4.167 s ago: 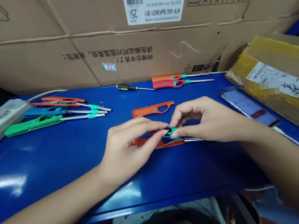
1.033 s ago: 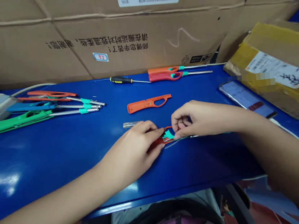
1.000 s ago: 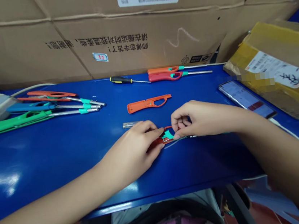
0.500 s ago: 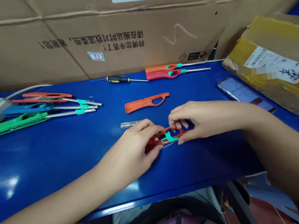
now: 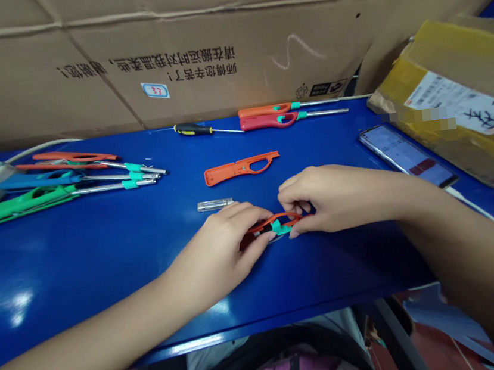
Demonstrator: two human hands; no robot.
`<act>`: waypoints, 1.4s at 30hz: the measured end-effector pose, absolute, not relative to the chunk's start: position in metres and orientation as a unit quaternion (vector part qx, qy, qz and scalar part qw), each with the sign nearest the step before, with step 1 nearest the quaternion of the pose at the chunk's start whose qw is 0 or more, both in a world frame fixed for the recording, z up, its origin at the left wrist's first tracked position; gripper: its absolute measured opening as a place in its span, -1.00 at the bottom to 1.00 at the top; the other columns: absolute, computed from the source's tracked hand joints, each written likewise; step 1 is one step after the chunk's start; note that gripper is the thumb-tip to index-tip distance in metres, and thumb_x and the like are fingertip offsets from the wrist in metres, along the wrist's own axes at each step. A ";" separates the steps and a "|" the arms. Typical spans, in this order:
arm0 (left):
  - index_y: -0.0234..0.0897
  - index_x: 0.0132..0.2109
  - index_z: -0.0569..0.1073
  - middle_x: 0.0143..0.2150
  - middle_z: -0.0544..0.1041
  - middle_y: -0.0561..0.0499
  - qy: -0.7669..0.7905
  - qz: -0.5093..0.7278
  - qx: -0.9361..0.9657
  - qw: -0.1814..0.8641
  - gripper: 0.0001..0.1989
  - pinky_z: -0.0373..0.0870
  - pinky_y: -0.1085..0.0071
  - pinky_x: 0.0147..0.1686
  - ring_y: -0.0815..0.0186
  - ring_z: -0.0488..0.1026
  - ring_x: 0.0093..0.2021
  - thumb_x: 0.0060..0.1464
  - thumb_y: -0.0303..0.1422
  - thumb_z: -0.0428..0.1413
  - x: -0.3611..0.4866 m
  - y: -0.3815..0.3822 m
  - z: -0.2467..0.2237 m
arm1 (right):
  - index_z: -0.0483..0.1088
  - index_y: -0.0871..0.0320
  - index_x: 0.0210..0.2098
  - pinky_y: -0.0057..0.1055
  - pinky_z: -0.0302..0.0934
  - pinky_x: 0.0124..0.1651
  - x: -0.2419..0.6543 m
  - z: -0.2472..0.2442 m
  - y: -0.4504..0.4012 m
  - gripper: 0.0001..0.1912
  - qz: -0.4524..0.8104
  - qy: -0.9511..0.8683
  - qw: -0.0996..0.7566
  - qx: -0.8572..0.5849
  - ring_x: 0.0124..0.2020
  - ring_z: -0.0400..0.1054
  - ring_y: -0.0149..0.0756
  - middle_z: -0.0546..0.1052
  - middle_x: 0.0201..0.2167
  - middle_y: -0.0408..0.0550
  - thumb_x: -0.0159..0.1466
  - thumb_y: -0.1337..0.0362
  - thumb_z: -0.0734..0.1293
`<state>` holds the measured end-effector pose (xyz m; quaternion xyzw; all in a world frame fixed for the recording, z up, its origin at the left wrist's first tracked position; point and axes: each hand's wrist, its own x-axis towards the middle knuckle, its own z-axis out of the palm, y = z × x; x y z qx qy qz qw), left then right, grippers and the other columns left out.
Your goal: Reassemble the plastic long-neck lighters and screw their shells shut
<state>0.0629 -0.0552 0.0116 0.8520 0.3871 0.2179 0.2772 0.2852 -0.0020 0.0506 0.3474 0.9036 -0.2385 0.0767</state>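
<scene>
Between my hands, near the table's middle, is an orange lighter casing half [image 5: 287, 215] with a teal trigger piece [image 5: 281, 227] and a dark part inside. My left hand [image 5: 230, 235] grips its left end, thumb on the near side and fingers over the far side. My right hand [image 5: 312, 201] pinches its right end with thumb and curled fingers. A clear lighter fuel tank [image 5: 214, 204] lies just beyond my left fingers. Farther back rests another orange casing half [image 5: 241, 168], its inside facing up. My fingers cover both ends of the held casing.
On the left lie a green lighter [image 5: 24, 205], a blue lighter [image 5: 39, 180] and orange casing parts. At the back are a screwdriver [image 5: 193, 130], an orange lighter [image 5: 265, 111] and a red lighter [image 5: 268, 121]. A phone [image 5: 408, 156] and a taped carton [image 5: 457, 99] stand right; a large cardboard box [image 5: 193, 41] is behind.
The held casing has tilted, so less of its inside and the teal piece shows. My left thumb has moved slightly right along its near side. The view has shifted a little.
</scene>
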 end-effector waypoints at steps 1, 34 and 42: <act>-0.26 -0.04 0.52 -0.17 0.57 0.06 0.385 0.221 0.853 0.276 -0.87 0.36 0.43 -0.17 0.35 0.46 -0.19 0.28 -0.41 0.15 0.063 -0.055 0.012 | 0.35 0.12 -0.46 -0.41 -0.03 -0.39 0.285 0.051 -0.002 -0.76 -0.235 0.903 0.079 0.350 -0.42 0.23 -0.38 0.45 -0.45 -0.20 0.23 0.16 0.42; -0.22 -0.06 0.62 -0.14 0.67 0.02 0.423 0.259 0.785 0.371 -0.75 0.52 0.39 -0.14 0.27 0.60 -0.17 0.08 -0.35 0.31 0.057 -0.038 0.007 | 0.39 0.14 -0.44 -0.42 -0.06 -0.37 0.279 0.045 0.000 -0.79 -0.237 0.900 0.016 0.366 -0.41 0.26 -0.38 0.48 -0.43 -0.15 0.27 0.18 0.37; -0.21 -0.03 0.63 -0.07 0.68 0.04 0.428 0.255 0.745 0.444 -0.77 0.59 0.32 -0.07 0.22 0.64 -0.11 0.19 -0.37 0.18 0.054 -0.036 0.010 | 0.44 0.13 -0.41 -0.42 -0.05 -0.38 0.280 0.046 0.002 -0.82 -0.235 0.895 0.015 0.379 -0.42 0.26 -0.38 0.50 -0.43 -0.15 0.26 0.17 0.37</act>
